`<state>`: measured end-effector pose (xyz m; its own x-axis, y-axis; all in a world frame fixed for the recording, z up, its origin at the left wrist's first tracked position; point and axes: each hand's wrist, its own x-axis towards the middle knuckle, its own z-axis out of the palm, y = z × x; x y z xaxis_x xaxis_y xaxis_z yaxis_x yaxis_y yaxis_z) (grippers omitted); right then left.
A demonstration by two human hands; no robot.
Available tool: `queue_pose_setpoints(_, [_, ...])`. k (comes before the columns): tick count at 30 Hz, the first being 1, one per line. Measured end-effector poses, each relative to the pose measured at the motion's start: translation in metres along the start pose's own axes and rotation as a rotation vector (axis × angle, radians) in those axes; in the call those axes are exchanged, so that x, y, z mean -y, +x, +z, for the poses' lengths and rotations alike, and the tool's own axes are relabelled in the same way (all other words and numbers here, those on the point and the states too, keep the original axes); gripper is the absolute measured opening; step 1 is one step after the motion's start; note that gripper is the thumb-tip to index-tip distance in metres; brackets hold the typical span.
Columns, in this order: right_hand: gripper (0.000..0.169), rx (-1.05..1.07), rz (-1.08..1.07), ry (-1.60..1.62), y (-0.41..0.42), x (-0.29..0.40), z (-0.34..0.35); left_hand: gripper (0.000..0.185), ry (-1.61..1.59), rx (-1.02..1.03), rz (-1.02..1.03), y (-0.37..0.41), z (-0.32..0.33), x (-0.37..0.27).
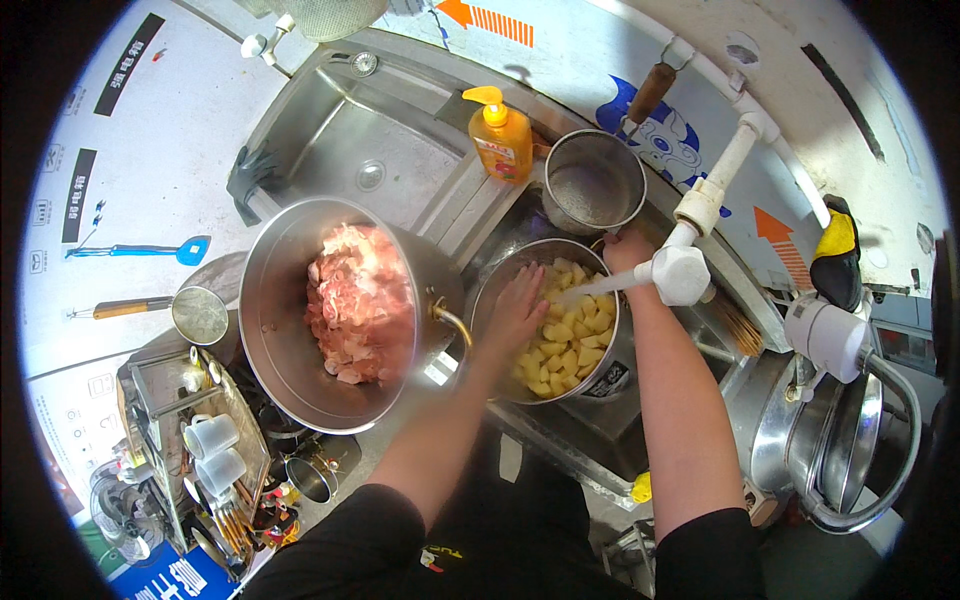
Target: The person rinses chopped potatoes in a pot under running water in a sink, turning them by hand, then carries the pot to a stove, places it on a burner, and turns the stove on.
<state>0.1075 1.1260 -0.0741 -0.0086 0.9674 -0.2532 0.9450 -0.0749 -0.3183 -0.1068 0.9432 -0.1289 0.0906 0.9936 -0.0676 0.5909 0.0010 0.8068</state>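
Chunks of peeled, cut potato [566, 352] fill much of a steel pot [487, 300] that stands in the sink before me. My left hand [517, 304] reaches into this pot, palm down and fingers extended, against the potatoes and the inner wall. At the far right rim, my right hand [628, 251] is closed around the pot's handle, partly hidden behind the faucet. Water [596, 286] streams from the white plastic faucet [679, 274] onto the potatoes. To the left, a larger steel stockpot [259, 330] holds a heap of raw pinkish meat pieces [360, 307].
A yellow pump soap bottle [502, 142] and a round mesh strainer [595, 184] stand behind the pot. Another steel sink basin [315, 127] lies far left, a dark rubber glove [251, 180] over its edge. Steel basins [840, 442] stack at right. Plastic jugs [214, 450] sit lower left.
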Motion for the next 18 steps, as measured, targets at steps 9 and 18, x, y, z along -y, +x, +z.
queue_pose_setpoints(9, [0.022,-0.257,-0.364,-0.010,-0.008,-0.036,0.014,0.078,0.054,0.017,0.002,0.003,0.007,-0.009])
queue_pose_setpoints(18, [0.041,0.068,0.071,-0.025,-0.015,-0.031,-0.040,0.075,0.065,0.052,0.070,0.021,0.001,-0.016])
